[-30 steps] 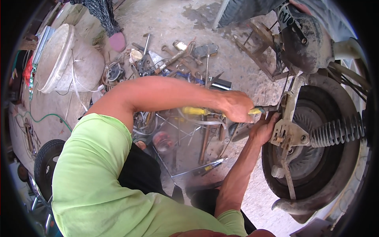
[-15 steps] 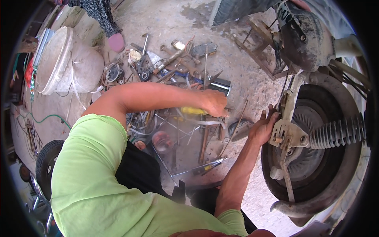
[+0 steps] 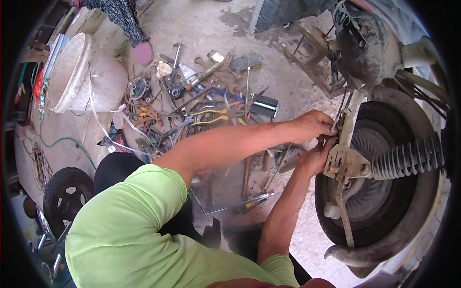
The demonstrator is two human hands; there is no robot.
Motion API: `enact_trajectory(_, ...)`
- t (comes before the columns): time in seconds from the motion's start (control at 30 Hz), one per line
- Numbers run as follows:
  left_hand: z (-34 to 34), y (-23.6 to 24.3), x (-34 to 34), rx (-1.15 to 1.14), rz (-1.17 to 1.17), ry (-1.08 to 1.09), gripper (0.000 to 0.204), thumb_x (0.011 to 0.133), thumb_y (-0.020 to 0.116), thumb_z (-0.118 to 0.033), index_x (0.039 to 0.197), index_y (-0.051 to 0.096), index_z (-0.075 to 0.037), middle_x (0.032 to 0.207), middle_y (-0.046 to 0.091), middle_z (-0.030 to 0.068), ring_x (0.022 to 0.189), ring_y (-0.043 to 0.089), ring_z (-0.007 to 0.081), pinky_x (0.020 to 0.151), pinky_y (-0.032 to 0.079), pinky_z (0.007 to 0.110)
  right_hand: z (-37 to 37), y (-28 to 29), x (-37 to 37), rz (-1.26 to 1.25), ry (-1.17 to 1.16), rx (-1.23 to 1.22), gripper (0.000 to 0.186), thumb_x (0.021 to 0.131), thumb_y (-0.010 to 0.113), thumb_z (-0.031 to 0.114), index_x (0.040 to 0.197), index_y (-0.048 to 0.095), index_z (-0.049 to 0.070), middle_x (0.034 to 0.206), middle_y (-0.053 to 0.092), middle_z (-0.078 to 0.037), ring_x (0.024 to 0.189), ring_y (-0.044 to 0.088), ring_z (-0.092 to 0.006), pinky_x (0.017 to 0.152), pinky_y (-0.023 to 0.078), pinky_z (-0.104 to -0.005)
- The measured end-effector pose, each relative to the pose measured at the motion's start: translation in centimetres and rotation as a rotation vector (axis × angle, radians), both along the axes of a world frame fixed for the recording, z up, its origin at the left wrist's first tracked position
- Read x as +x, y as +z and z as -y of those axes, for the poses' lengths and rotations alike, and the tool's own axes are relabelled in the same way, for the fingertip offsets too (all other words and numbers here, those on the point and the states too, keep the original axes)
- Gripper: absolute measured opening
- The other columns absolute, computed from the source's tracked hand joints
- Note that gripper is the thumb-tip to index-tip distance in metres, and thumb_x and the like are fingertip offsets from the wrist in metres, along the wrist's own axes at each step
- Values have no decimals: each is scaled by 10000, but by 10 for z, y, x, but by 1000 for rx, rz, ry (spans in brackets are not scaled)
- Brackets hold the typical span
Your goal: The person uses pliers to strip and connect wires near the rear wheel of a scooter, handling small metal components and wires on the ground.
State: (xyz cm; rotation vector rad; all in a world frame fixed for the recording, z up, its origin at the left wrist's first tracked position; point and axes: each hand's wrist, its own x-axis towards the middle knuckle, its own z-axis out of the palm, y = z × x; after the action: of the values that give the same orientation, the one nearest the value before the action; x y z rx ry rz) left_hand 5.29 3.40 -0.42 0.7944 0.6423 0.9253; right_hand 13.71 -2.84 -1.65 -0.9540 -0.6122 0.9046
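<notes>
My left hand (image 3: 314, 126) reaches across from the left, its fingers pinched together at the lower end of a thin cable (image 3: 342, 108) beside the wheel. Whatever it holds is too small and covered to make out. Just below, my right hand (image 3: 316, 157) has thumb and fingers drawn together against the edge of the dirty metal swingarm (image 3: 353, 117); anything inside them is hidden. The two hands nearly touch. Beyond the swingarm stands a dusty wheel (image 3: 367, 139) with a dark tyre, and a coil spring shock absorber (image 3: 408, 162) joins the bracket (image 3: 343, 163).
Many hand tools lie on the ground, among them yellow-handled pliers (image 3: 211, 115) and a hammer (image 3: 177, 54). A white bucket (image 3: 98, 72) lies tipped at the far left. A person's foot (image 3: 142, 53) is behind the tools. A small wheel (image 3: 67, 197) stands at the left.
My left hand has moved right from above the tools to the swingarm, beside my right hand. My right hand has stayed at the swingarm, its fingers now drawn closer together.
</notes>
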Motion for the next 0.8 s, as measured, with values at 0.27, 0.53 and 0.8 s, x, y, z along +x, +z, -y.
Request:
enact_trajectory(0.27,8,-7,11,51,7,78,134,912,700,-110,969,707,11,812,689,39,718,637,114,632,519,265,0,-8,8,-30,7,-36,314,991,634,172,1256,598,8,1071,634,-52,952,557,-124,827,432,-275)
enact_trajectory(0.53,10,3,8,-36,10,58,152,907,723,-134,901,677,11,739,641,40,662,640,131,588,542,277,1,-3,6,-36,9,-72,273,1014,598,195,1184,620,-17,1027,652,-58,880,577,-121,779,446,-255)
enact_trajectory(0.8,-7,-2,-45,225,-442,-134,262,903,714,-255,932,710,6,822,713,77,722,688,169,657,553,326,0,-12,8,42,-57,-78,391,1007,597,224,1333,540,16,1256,626,-109,1176,559,-183,943,400,-382)
